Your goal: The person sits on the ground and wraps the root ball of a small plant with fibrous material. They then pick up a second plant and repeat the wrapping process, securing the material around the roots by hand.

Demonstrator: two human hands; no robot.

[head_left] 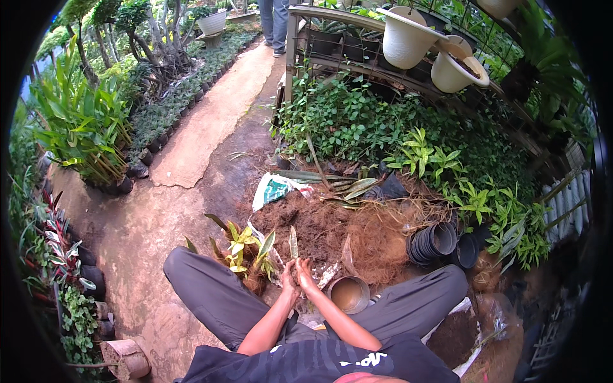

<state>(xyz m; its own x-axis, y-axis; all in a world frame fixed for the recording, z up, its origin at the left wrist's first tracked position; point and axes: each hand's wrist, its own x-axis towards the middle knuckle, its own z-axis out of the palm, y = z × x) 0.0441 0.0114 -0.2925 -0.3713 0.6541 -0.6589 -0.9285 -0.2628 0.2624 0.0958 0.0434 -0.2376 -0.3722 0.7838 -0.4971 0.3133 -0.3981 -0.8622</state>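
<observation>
There is one heap of brown soil (306,220), one stack of black pots (421,247), and one round container (349,294). Two hands, the left hand (288,277) and the right hand (306,276), are closed together around the base of one variegated leaf (293,241), which stands upright before the heap.
</observation>
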